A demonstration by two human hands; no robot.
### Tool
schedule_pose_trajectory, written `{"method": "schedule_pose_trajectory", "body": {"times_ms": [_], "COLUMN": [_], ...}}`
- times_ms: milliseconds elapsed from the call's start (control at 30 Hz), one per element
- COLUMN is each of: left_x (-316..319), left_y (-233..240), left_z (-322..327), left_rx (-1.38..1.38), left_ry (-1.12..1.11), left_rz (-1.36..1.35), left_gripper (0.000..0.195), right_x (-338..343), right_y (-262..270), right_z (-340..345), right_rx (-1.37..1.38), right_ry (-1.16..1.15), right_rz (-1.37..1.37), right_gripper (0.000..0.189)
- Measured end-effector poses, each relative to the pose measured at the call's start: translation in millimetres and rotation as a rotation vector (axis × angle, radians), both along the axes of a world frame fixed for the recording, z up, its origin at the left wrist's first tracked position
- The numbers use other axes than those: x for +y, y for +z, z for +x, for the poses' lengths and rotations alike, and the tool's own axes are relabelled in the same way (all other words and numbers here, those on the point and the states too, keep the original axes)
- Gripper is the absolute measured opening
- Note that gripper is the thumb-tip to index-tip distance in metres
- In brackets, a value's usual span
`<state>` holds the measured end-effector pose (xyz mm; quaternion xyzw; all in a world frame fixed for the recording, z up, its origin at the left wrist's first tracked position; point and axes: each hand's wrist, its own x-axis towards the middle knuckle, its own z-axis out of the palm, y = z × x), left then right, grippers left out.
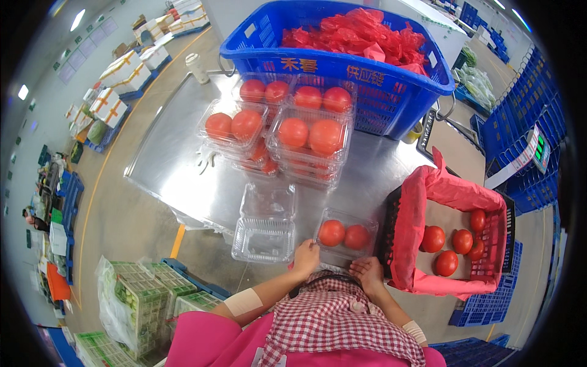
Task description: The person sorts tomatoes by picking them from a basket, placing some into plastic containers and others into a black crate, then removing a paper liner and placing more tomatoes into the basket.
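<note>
In front of me on a stainless steel table [169, 151] lies a clear plastic clamshell box [345, 251] with two red tomatoes [357, 237]. My left hand [306, 259] has its fingertips closed on the box's near left corner. Close to the near right corner, my right hand [368, 273] is loosely spread and holds nothing that I can see. An unfilled clamshell [263, 239] lies to the left, its lid folded back. Behind it stand stacks of lidded clamshells [306, 160] filled with tomatoes.
At the right, a crate lined with red plastic [412, 229] holds several loose tomatoes [446, 263]. A large blue basket [390, 103] full of crumpled red film [353, 34] stands at the back. Beyond the right crate is a scale display [540, 149]. Vegetable crates [142, 298] sit at lower left.
</note>
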<state>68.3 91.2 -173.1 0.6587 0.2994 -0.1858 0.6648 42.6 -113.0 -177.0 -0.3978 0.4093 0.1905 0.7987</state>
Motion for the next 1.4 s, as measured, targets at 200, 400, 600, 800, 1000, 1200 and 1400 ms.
{"method": "schedule_pose_trajectory", "body": {"times_ms": [200,400,600,800,1000,1200,1400], "left_x": [-8,-16,-15,-33,-65,-94,-108], "left_y": [-13,-16,-18,-2,-8,-23,-44], "left_z": [0,1,5,42,101,191,242], "left_rx": [-0.125,-0.182,-0.183,0.087,-0.038,0.008,-0.046], "left_ry": [0.107,0.305,0.305,0.432,0.314,0.449,0.560], "left_rz": [0.019,-0.105,-0.146,-0.443,-0.450,-0.526,-0.865], "left_gripper": [0.023,0.014,0.012,0.023,0.023,0.031,0.030], "right_x": [7,8,20,26,22,-5,-51], "right_y": [-3,-12,-24,-11,9,41,101], "right_z": [1,4,12,26,12,-15,-56], "right_rx": [-0.027,-0.035,-0.094,-0.151,-0.128,-0.353,-0.398], "right_ry": [0.052,0.015,-0.077,-0.261,0.284,0.591,0.839], "right_rz": [-0.185,-0.251,-0.375,-0.210,-0.167,-0.224,-0.533], "right_gripper": [0.020,0.016,0.018,0.015,0.020,0.027,0.039]}}
